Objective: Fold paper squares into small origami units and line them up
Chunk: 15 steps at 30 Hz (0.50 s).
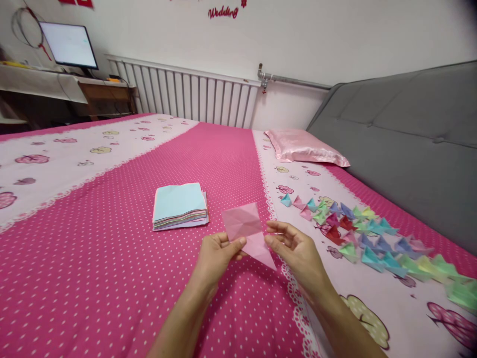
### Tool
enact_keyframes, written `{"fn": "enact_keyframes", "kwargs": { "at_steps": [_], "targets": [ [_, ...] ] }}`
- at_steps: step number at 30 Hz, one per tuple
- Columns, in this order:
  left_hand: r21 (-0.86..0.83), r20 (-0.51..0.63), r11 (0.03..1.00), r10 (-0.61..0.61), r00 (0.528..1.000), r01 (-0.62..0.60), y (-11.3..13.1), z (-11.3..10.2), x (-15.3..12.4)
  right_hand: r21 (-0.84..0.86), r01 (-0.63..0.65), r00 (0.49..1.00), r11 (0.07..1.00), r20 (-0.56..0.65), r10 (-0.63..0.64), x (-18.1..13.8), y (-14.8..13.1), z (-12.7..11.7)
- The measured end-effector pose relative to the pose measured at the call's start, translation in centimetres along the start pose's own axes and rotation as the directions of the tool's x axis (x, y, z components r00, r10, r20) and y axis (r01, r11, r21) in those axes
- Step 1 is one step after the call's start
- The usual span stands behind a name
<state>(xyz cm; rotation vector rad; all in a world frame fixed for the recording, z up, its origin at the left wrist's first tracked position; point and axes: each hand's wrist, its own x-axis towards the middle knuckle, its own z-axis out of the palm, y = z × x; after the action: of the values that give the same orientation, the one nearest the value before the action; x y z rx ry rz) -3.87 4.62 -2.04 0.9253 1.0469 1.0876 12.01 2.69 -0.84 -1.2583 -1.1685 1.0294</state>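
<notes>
A pink square of origami paper [244, 223] with crease lines is held over the bed, one pointed flap hanging toward the lower right. My left hand [219, 251] pinches its lower left edge, thumb on top and fingers beneath. At the paper's right edge is my right hand [292, 246], its fingers curled but apart, with a gap between thumb and index finger. The right thumb tip is at the edge; whether it touches the paper I cannot tell. Beyond my left hand lies a stack of coloured paper sheets [181, 206], light blue on top.
Several folded paper boats [346, 223] in many colours stand in rows on the right. A pink pillow [305, 146] lies by the grey headboard [402, 109]. Behind the polka-dot bedspread [112, 278] are a radiator [186, 92] and a desk with a monitor [69, 44].
</notes>
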Motion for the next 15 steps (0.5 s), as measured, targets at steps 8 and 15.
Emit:
{"fn": "enact_keyframes", "kwargs": {
  "at_steps": [8, 15],
  "targets": [
    [-0.018, 0.19, 0.999, -0.03, 0.981, 0.034, 0.09, 0.82, -0.68, -0.085, -0.022, 0.989, 0.996, 0.142, 0.034, -0.19, 0.55, 0.43],
    [0.065, 0.059, 0.998, 0.007, 0.998, -0.011, 0.15, 0.25, -0.41, 0.046, -0.113, 0.988, 0.992, 0.115, 0.107, 0.11, 1.0, 0.19]
  ]
}}
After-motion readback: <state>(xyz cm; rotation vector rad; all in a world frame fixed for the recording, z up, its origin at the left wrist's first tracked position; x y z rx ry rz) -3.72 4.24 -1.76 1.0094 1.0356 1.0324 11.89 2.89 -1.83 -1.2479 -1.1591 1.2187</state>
